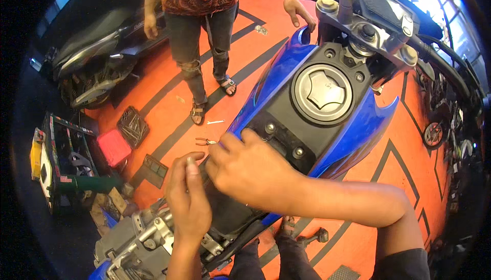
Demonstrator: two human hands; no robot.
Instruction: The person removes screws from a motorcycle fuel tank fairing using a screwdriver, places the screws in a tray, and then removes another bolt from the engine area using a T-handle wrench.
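Note:
A motorcycle with a blue fuel tank [353,142] stands before me, its round metal fuel cap [325,93] set in a black centre panel [271,108]. My right hand [250,167] reaches across the rear end of the tank, fingers curled down; its fingertips and whatever they may hold are hidden. Close beside it, my left hand [189,198] is raised over the left side of the bike, cupped with its fingers apart and nothing seen in it. Beneath both hands lies the dark seat area [230,213], and bare frame parts [158,231] show behind it. Two bolts [270,127] sit in the panel just ahead of my right hand.
Across the bike stands another person [199,34], one hand near the tank's front. Pliers [205,141], a wrench [216,122], a pink tray [113,147] and a dark toolbox [134,126] lie on the orange floor [169,121]. A green-framed rack [76,183] and another motorcycle [107,50] stand left.

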